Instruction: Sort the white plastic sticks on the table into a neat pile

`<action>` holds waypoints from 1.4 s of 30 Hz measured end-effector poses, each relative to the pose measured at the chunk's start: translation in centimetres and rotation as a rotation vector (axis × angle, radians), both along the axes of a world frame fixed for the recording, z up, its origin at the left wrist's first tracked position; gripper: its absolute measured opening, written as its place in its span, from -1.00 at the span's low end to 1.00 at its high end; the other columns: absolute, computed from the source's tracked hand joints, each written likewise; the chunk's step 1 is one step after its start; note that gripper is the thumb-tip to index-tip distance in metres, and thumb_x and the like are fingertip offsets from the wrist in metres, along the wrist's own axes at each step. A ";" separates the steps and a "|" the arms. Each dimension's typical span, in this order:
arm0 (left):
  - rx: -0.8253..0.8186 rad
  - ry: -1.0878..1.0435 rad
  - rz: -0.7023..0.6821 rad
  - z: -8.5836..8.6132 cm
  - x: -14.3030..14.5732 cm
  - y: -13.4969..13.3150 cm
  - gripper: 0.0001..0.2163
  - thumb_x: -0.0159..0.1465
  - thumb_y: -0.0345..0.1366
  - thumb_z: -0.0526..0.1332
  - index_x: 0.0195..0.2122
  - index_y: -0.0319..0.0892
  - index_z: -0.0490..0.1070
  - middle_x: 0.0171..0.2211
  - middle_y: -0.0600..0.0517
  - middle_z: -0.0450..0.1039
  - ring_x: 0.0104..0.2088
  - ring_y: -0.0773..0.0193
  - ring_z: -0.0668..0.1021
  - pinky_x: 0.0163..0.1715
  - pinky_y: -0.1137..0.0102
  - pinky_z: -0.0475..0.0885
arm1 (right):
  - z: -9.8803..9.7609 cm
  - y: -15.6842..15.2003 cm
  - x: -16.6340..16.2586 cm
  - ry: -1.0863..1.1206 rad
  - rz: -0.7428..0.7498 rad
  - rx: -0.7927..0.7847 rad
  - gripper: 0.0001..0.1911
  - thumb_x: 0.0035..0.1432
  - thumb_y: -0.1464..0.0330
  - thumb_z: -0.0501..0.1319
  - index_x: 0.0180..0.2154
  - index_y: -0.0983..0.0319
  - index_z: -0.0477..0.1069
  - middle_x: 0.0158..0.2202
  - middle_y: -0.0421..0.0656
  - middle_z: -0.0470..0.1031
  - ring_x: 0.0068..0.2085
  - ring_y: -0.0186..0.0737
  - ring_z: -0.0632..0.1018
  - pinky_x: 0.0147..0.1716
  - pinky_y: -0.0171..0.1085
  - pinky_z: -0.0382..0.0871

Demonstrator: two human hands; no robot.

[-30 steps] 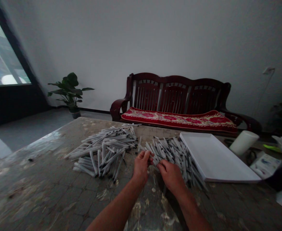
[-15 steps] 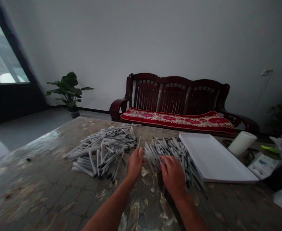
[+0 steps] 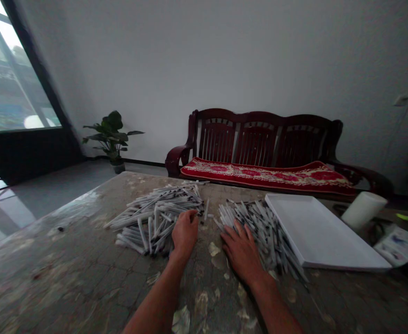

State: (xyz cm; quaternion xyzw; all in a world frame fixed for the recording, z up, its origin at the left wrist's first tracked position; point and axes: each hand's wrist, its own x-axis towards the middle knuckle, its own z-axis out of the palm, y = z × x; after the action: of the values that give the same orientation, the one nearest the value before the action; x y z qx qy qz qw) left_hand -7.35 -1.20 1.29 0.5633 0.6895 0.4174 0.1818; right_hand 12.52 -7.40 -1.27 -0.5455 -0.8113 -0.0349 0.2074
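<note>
Two heaps of grey-white pens with black tips lie on a worn stone-patterned table (image 3: 68,260). My left hand (image 3: 185,233) rests palm down at the right edge of the left pen heap (image 3: 155,213), fingers curled over a few pens. Whether it grips one is hidden. My right hand (image 3: 240,250) lies flat with fingers spread on the near left part of the right pen heap (image 3: 259,225). A single loose pen (image 3: 207,208) lies between the heaps.
A white flat tray (image 3: 324,234) lies right of the pens. A white cylinder (image 3: 363,209) and papers (image 3: 397,243) sit at the far right. Behind the table stand a dark wooden bench (image 3: 270,148) with a red cushion and a potted plant (image 3: 111,137).
My hands have moved apart: the left went from the middle to the left heap, and the right opened flat on the right heap. The camera shifted slightly left.
</note>
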 end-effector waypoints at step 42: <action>0.338 0.207 -0.647 -1.4 6.9 -4.4 -0.56 0.21 -0.59 0.03 0.00 -0.09 0.50 0.03 -0.06 0.53 0.03 0.20 0.55 0.06 0.29 0.45 | -0.2 3.2 1.4 -0.092 -0.226 -0.082 -0.52 0.29 0.25 0.10 0.24 0.02 0.30 0.36 -0.13 0.17 0.38 0.06 0.05 0.30 0.11 -0.22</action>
State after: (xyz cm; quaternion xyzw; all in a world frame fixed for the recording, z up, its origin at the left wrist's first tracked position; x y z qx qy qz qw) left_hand -0.49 -5.64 -0.12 0.8132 0.4119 0.3873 0.1382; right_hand 13.93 -4.20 -1.44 -0.6393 -0.7541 -0.0499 0.1420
